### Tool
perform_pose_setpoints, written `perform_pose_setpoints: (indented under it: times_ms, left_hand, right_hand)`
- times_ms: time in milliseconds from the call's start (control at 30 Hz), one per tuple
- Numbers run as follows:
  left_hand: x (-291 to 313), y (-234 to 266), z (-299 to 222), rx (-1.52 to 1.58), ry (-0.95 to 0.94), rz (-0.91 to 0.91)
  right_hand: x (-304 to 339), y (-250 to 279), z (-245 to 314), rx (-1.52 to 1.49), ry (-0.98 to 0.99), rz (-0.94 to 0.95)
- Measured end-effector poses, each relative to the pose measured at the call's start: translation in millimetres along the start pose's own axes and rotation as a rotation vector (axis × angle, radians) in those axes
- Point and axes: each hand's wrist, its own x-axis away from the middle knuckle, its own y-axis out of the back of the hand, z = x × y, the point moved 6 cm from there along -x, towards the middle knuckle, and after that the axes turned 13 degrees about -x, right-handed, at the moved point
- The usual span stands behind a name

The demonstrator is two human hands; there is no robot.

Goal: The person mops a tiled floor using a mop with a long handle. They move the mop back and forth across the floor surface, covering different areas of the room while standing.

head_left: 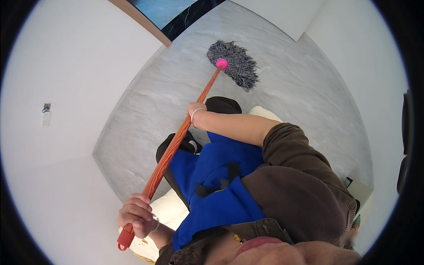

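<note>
A mop [168, 154] with an orange-brown wood-grain handle slants across the view from lower left to upper middle. Its shaggy grey mop head [240, 66] lies spread on the floor, joined to the handle by a bright pink socket [222, 64]. Close to the red end cap [125, 240], which has a hanging loop, my left hand [136, 215] is wrapped round the handle. Farther down toward the head, my right hand [195, 109] grips the same handle, its fingers partly hidden behind the wrist.
Pale grey marbled floor [304, 97] runs between white walls. A wooden door frame [145, 24] and a dark stone threshold [192, 17] are at the far left. A white panel [282, 13] stands at the far side. My dark shoes [223, 105] are near the handle. A wall socket [46, 118] is at left.
</note>
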Motion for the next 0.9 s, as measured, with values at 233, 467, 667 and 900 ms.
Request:
perform_pose_setpoints:
  times_ms: [233, 467, 667, 900]
  left_hand:
    - [107.4, -58.8, 16.8, 0.021, 0.017, -0.330]
    - [212.2, -124.3, -3.1, -0.032, -0.141, -0.146]
    - [244.0, -156.4, -27.7, -0.072, -0.145, 0.011]
    - [257.9, -172.3, -87.6, -0.209, -0.222, 0.105]
  right_hand:
    - [-83.5, 44.3, -11.2, 0.581, 0.225, 0.104]
    - [-32.7, 144.5, 16.3, 0.255, 0.301, 0.190]
    - [74.7, 291.7, -0.3, 0.392, 0.453, 0.280]
    - [251.2, 507.7, -71.3, 0.441, 0.343, 0.376]
